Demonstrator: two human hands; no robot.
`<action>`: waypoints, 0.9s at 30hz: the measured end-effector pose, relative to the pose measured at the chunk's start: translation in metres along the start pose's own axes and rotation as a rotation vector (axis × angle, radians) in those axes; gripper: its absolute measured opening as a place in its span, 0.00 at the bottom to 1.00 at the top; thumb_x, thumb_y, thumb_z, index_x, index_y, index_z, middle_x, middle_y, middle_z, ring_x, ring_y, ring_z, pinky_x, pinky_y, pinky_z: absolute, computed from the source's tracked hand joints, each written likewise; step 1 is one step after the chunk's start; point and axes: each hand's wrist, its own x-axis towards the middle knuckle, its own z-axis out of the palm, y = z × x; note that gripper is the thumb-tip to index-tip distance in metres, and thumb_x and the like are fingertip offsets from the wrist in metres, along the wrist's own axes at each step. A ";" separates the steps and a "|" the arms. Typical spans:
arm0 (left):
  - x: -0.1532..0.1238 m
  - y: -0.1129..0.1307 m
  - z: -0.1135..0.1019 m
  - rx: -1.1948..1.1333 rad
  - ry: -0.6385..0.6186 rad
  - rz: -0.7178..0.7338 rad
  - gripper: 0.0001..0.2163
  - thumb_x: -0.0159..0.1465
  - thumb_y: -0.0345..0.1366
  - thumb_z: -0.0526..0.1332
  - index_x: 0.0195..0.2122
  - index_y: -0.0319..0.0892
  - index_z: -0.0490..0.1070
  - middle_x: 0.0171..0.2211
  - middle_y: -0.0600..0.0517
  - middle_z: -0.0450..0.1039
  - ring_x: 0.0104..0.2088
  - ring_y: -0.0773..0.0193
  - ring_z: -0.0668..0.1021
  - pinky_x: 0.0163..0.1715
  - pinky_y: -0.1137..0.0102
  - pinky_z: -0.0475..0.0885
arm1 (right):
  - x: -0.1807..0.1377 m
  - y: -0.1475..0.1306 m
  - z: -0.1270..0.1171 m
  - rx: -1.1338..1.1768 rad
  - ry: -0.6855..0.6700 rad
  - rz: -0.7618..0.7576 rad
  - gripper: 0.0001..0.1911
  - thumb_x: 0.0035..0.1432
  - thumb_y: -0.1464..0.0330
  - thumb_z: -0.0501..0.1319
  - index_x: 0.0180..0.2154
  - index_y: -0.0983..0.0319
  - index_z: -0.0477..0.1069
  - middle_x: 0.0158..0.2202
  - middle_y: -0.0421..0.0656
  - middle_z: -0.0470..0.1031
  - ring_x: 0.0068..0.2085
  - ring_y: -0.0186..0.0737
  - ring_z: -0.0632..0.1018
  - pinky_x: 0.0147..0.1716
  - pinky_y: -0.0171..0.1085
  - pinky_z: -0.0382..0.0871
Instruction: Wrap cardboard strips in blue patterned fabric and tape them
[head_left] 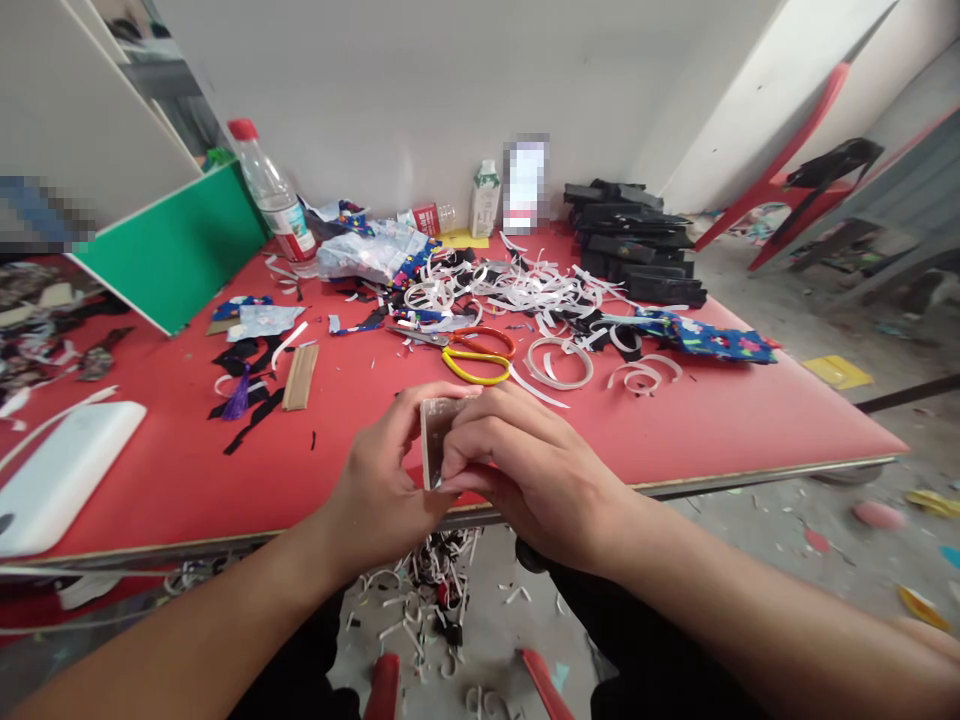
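Observation:
Over the table's front edge, my left hand (386,460) grips a small flat brownish piece with a clear, shiny edge (433,440); what it is exactly I cannot tell. My right hand (517,455) is closed at its near side, with thumb and forefinger pinched at the piece's lower edge. Its fingers hide much of the piece. Just beyond the hands lie scissors (480,365) with one red and one yellow handle loop, blades pointing left. A tan cardboard strip (301,377) rests to the left of them.
White strip scraps (525,285) are heaped across the red table (360,400). Stacked black folded pieces (634,240) stand back right, near patterned blue fabric (712,338). A plastic bottle (281,205), a carton (485,200) and a phone (525,185) line the wall. A white power bank (71,480) lies left.

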 end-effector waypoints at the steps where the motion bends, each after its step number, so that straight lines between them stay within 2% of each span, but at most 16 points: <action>1: 0.000 0.000 0.000 -0.020 0.007 0.001 0.29 0.58 0.30 0.77 0.58 0.53 0.70 0.50 0.54 0.81 0.47 0.62 0.85 0.49 0.72 0.80 | 0.000 0.000 0.000 -0.006 0.005 -0.010 0.06 0.74 0.70 0.61 0.40 0.62 0.71 0.39 0.43 0.77 0.40 0.38 0.76 0.43 0.39 0.72; 4: 0.001 0.001 -0.001 -0.071 0.027 0.001 0.31 0.56 0.32 0.79 0.58 0.52 0.71 0.52 0.52 0.82 0.50 0.60 0.84 0.52 0.71 0.80 | 0.000 0.000 0.000 0.014 0.062 -0.043 0.03 0.71 0.69 0.65 0.42 0.62 0.73 0.38 0.42 0.78 0.40 0.37 0.78 0.45 0.39 0.74; 7: 0.001 0.002 -0.002 -0.071 0.051 -0.007 0.31 0.54 0.33 0.80 0.57 0.51 0.71 0.51 0.53 0.83 0.48 0.60 0.85 0.49 0.71 0.81 | 0.000 0.001 0.002 0.068 0.117 -0.058 0.06 0.69 0.67 0.68 0.43 0.61 0.74 0.39 0.41 0.80 0.40 0.35 0.80 0.45 0.37 0.75; 11: 0.001 0.001 -0.003 -0.053 0.061 -0.008 0.30 0.55 0.33 0.80 0.57 0.51 0.72 0.50 0.51 0.82 0.47 0.58 0.85 0.48 0.69 0.81 | -0.001 0.002 0.003 0.068 0.120 -0.052 0.07 0.69 0.69 0.68 0.47 0.60 0.75 0.44 0.45 0.82 0.45 0.39 0.82 0.48 0.40 0.76; 16: -0.002 -0.004 -0.002 -0.068 0.032 -0.044 0.32 0.55 0.32 0.80 0.59 0.53 0.72 0.53 0.50 0.81 0.48 0.55 0.85 0.50 0.65 0.81 | -0.001 0.004 0.005 0.096 0.110 -0.048 0.03 0.68 0.73 0.68 0.41 0.60 0.75 0.37 0.41 0.79 0.39 0.36 0.80 0.44 0.39 0.77; 20: -0.002 -0.003 -0.002 -0.075 0.041 -0.051 0.31 0.54 0.35 0.80 0.59 0.51 0.73 0.53 0.48 0.81 0.49 0.52 0.85 0.51 0.62 0.81 | 0.001 0.002 0.002 0.132 0.074 -0.010 0.03 0.69 0.72 0.67 0.40 0.60 0.75 0.38 0.42 0.79 0.41 0.37 0.80 0.45 0.39 0.76; 24: 0.006 0.001 -0.005 -0.121 0.163 -0.077 0.26 0.54 0.35 0.80 0.52 0.48 0.76 0.48 0.48 0.83 0.46 0.53 0.85 0.46 0.64 0.83 | 0.001 0.007 -0.012 0.097 0.108 0.063 0.05 0.68 0.70 0.69 0.38 0.59 0.74 0.36 0.40 0.78 0.38 0.36 0.79 0.40 0.37 0.75; 27: 0.014 -0.003 -0.011 -0.234 0.311 -0.120 0.24 0.51 0.33 0.82 0.47 0.48 0.78 0.46 0.51 0.83 0.47 0.54 0.85 0.47 0.64 0.83 | -0.003 0.025 -0.031 0.034 0.236 0.225 0.06 0.66 0.70 0.69 0.35 0.57 0.74 0.34 0.39 0.79 0.36 0.38 0.77 0.38 0.40 0.73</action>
